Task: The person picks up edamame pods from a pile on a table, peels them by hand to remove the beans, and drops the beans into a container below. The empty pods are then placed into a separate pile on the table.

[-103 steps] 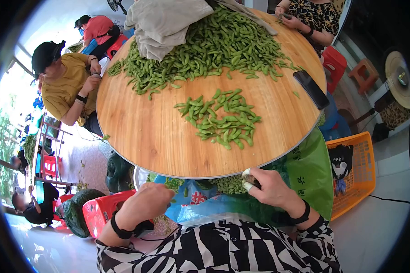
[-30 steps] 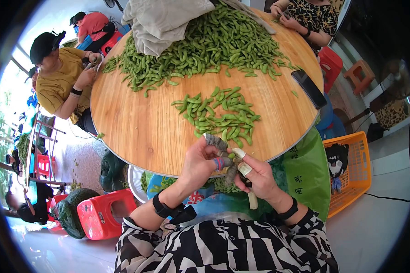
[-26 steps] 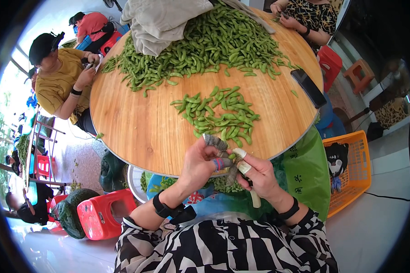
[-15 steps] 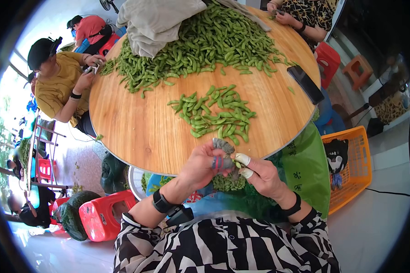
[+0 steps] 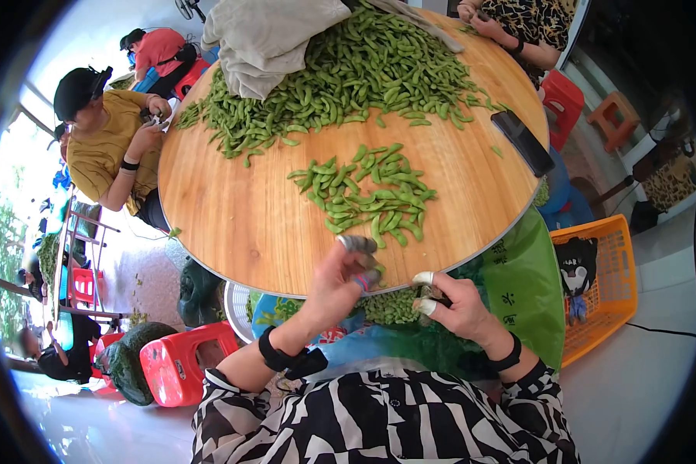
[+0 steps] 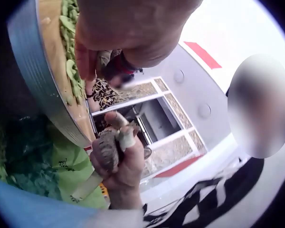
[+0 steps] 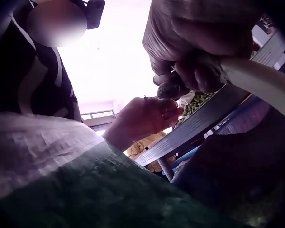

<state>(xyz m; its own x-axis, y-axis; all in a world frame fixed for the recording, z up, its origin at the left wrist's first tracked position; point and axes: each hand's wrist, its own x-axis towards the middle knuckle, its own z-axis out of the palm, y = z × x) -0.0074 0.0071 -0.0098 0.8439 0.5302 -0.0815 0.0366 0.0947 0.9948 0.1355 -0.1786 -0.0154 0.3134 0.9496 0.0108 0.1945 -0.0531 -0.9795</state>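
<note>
It looks like a communal workroom: several people [image 5: 107, 139], red plastic stools [image 5: 179, 367], a round table [image 5: 224, 209] heaped with green pods [image 5: 371, 81].

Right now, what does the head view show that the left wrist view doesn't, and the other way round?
Only the head view: the phone and the grey cloth.
Only the left wrist view: the pale handle gripped in the right hand.
Both: the left hand, the right hand, green pods and the green bag.
</note>
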